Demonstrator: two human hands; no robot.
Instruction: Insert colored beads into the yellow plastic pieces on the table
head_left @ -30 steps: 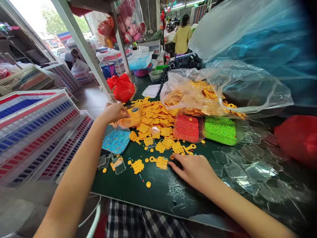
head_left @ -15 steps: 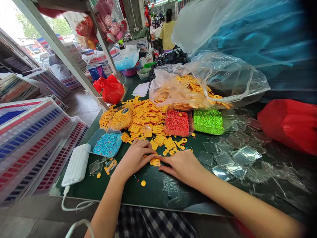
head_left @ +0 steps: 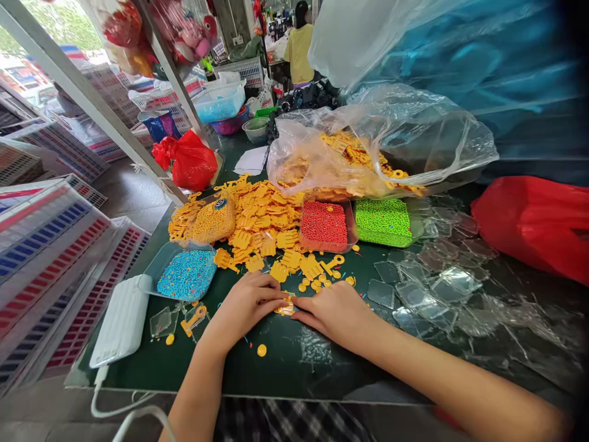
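My left hand [head_left: 243,304] and my right hand [head_left: 334,310] meet over the dark green table [head_left: 276,368], both pinching one small yellow plastic piece [head_left: 286,307] between their fingertips. Just beyond lies a heap of yellow plastic pieces [head_left: 257,218]. Trays of blue beads [head_left: 186,274], yellow beads [head_left: 211,221], red beads [head_left: 324,224] and green beads [head_left: 383,221] ring the heap. A loose yellow disc [head_left: 262,350] lies near my left wrist.
A clear bag of yellow pieces [head_left: 368,153] sits behind the trays. Clear plastic lids [head_left: 432,288] are scattered at right, beside a red bag [head_left: 534,224]. A white power bank [head_left: 122,319] lies at left. Striped crates [head_left: 50,245] stand left. A person in yellow [head_left: 299,49] works far back.
My left hand left the yellow bead tray and came down to join my right hand on a small yellow piece. The view has shifted down and left.
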